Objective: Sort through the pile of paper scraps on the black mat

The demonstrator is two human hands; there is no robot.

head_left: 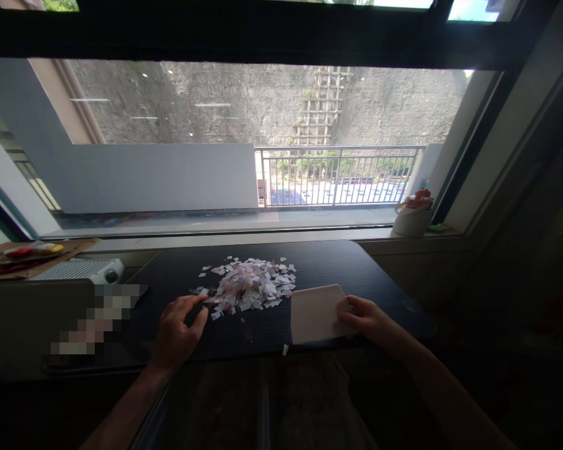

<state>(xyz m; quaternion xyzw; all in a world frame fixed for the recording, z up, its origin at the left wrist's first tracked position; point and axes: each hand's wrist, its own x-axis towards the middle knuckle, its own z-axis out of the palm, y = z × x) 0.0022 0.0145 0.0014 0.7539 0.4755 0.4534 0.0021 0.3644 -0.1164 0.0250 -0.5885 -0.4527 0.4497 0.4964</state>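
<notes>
A loose heap of small white and pinkish paper pieces (251,284) lies on the dark tabletop (323,259). At the heap's left edge is my left hand (181,322), its thumb and fingers apart, the fingertips close to a few outlying scraps; whether they touch is hard to tell. My right hand (363,315) grips the right side of a pale, flat, squarish card (314,314) between thumb and fingers. The card's left edge stands beside the heap's right side. One small scrap (286,350) sits at the table's front edge, below the card.
A white heater-like box (87,270) and a cardboard sheet (60,255) with coloured items stand left of the table. On the sill at the right is a white container (411,219). A wide window runs behind the table, with a metal railing (340,178) outside.
</notes>
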